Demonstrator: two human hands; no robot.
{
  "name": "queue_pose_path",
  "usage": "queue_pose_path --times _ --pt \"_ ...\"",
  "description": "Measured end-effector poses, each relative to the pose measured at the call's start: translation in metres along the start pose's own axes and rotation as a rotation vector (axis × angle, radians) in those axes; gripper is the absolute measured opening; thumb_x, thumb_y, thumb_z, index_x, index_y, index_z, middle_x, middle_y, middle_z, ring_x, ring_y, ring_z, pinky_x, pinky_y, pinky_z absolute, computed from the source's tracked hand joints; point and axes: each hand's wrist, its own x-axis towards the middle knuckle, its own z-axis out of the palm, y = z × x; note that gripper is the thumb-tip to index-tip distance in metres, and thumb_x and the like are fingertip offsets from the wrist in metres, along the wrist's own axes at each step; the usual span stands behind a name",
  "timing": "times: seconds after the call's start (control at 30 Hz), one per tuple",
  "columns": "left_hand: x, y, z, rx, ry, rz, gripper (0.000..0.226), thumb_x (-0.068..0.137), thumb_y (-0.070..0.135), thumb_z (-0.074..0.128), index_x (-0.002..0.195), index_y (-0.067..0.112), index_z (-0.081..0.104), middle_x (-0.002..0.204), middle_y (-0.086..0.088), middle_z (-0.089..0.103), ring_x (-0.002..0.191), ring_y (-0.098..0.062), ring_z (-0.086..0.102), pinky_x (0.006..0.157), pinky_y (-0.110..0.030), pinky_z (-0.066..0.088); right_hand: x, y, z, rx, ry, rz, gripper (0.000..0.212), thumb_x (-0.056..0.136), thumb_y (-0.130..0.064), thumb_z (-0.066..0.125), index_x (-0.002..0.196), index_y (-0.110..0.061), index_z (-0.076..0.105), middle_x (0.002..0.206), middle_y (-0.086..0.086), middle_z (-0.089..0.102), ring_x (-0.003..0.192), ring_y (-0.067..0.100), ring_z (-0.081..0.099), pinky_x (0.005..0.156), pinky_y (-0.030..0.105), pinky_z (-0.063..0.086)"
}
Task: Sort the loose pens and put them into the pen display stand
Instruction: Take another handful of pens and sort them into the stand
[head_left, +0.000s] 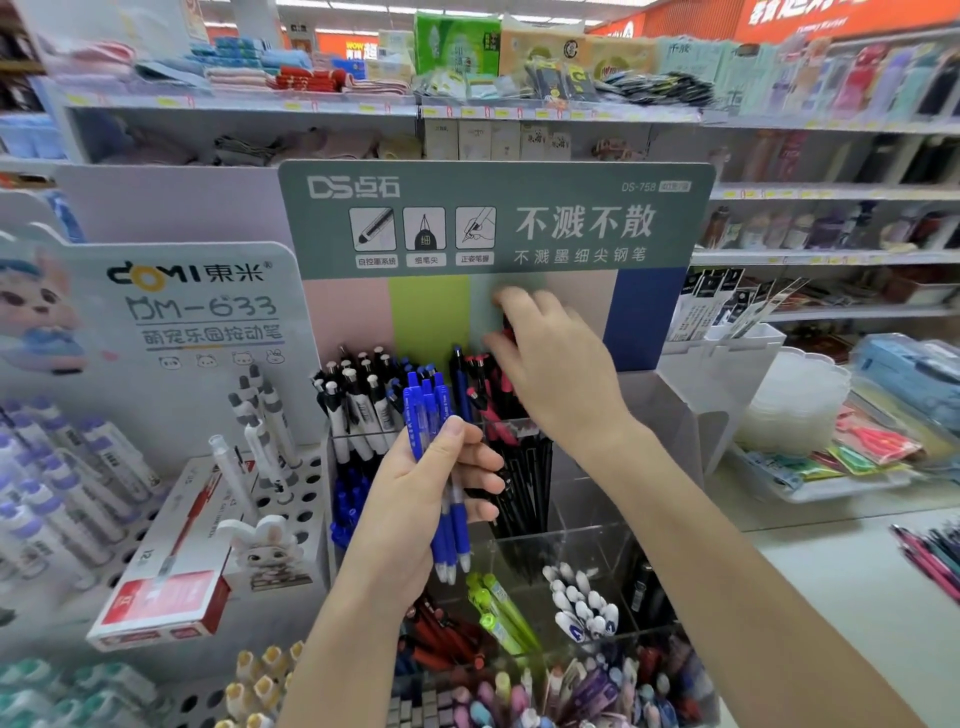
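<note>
Blue pens (434, 415) stand bunched tips-down at frame centre, gripped in the left hand (415, 499), while the right hand (556, 374) pinches a red-and-black pen (508, 326) above its matching compartment in the pen display stand (587, 540). That pen should probably drop straight down among its own colour before the blue ones go in. At lower right the white desk (831, 597) carries more loose pens (930, 561); stocked shop shelves (831, 124) fill the background.

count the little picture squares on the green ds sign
3, in a row on the green sign, left of the big white lettering: the left square, the middle square and the right square. None looks hidden.
</note>
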Motion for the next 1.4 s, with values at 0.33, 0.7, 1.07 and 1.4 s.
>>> queue_pose_path --times 0.33,0.7,1.07,1.4 --pt "0.0 0.003 0.0 -0.016 0.0 0.018 0.023 0.095 0.024 0.046 0.096 0.003 0.056 0.07 -0.007 0.066 0.057 -0.014 0.061 0.046 -0.024 0.051 -0.019 -0.005 0.028 -0.082 0.111 -0.025 0.071 0.071 -0.05 0.06 0.125 -0.004 0.056 0.115 0.012 0.062 0.097 0.03 0.061 0.093 0.045 0.045" --pt "0.001 0.006 -0.001 -0.031 -0.012 0.009 0.022 0.097 0.023 0.045 0.094 0.005 0.056 0.069 -0.006 0.066 0.056 -0.014 0.061 0.046 -0.024 0.05 -0.03 0.003 0.042 -0.055 0.173 -0.121 0.041 0.078 -0.033 0.058 0.108 -0.007 0.064 0.104 0.01 0.063 0.094 0.029 0.055 0.078 0.037 0.044" --pt "0.001 0.002 -0.008 -0.02 -0.113 0.042 0.029 0.084 0.031 0.052 0.097 0.005 0.057 0.062 -0.002 0.058 0.047 -0.01 0.049 0.047 -0.023 0.044 -0.022 0.006 0.039 0.021 0.252 -0.209 0.025 0.077 -0.015 0.063 0.101 -0.007 0.068 0.096 0.009 0.066 0.088 0.03 0.058 0.069 0.035 0.05" --pt "-0.012 0.0 -0.02 0.128 -0.326 0.073 0.02 0.09 0.018 0.06 0.102 0.004 0.052 0.059 -0.006 0.058 0.045 -0.012 0.037 0.047 -0.022 0.035 -0.046 -0.018 -0.013 0.668 0.082 -0.046 0.03 0.089 -0.034 0.057 0.104 -0.013 0.071 0.096 0.002 0.067 0.089 0.014 0.06 0.08 0.025 0.048"
